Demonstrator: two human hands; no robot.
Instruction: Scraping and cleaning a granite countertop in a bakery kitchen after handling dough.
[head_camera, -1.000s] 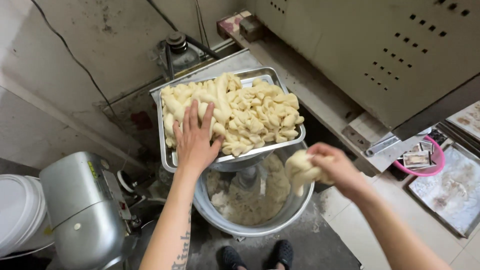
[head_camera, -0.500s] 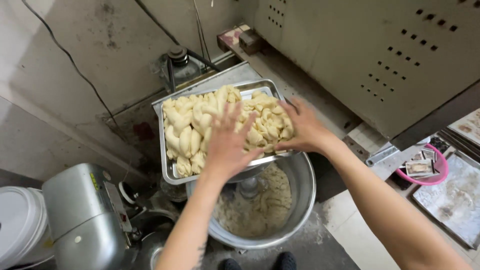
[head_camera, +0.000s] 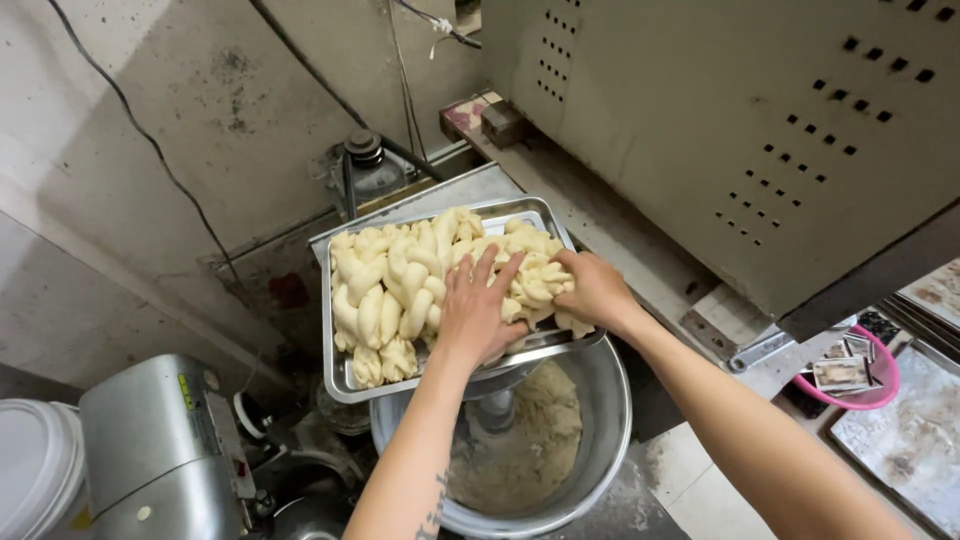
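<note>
Dough twists (head_camera: 400, 290) crowded the steel tray (head_camera: 340, 372), leaving only a bare strip along its near-left edge. The mixing bowl (head_camera: 600, 420) gaped open beneath. A perforated metal cabinet (head_camera: 760, 130) blocked the right side.

even dim indoor light, soft shadows, sharp focus, slight wide-angle bending at edges

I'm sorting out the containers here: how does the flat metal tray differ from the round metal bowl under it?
The tray is shallow and rectangular; the bowl is deep and round. The tray is heaped with shaped dough pieces, while the bowl holds a loose crumbly mass low inside. The tray rests across the bowl's rim, under the left hand and right hand. Both are shiny bare metal.
</note>
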